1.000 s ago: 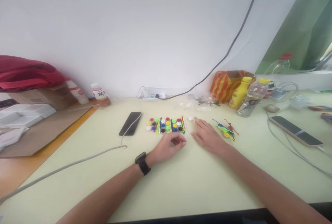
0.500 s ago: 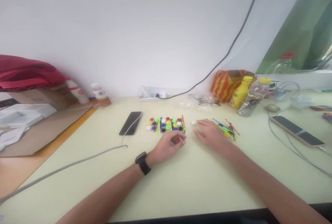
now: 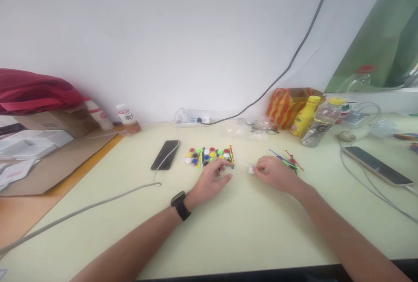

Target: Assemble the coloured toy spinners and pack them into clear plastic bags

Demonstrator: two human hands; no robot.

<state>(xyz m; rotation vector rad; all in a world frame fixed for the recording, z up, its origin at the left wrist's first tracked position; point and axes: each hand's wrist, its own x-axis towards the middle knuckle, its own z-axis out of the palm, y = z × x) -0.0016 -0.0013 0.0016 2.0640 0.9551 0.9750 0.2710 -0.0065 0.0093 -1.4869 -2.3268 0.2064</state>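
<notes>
My right hand (image 3: 277, 174) is closed, with thumb and fingertips pinched on a small white round piece (image 3: 251, 170) at the tabletop. Beside and partly behind that hand lie several thin coloured plastic sticks (image 3: 277, 155). My left hand (image 3: 212, 182), with a black watch on its wrist, has thumb and fingers apart and nothing visible in its grasp. Just beyond it, several coloured round pieces (image 3: 195, 161) lie in rows, with bundles of coloured sticks (image 3: 231, 153) between and beside them. The left fingers cover some of the nearest pieces.
A black phone (image 3: 165, 155) with a grey cable over it lies left of the rows. Another phone (image 3: 379, 166) is at the right. Glasses (image 3: 271, 131), a striped bag (image 3: 281, 110), bottles (image 3: 305, 116) and a power strip (image 3: 188, 119) stand or lie along the wall.
My right hand has drawn the white round piece slightly nearer and to the right, its fingers now curled in a pinch. My left thumb and fingers have spread apart.
</notes>
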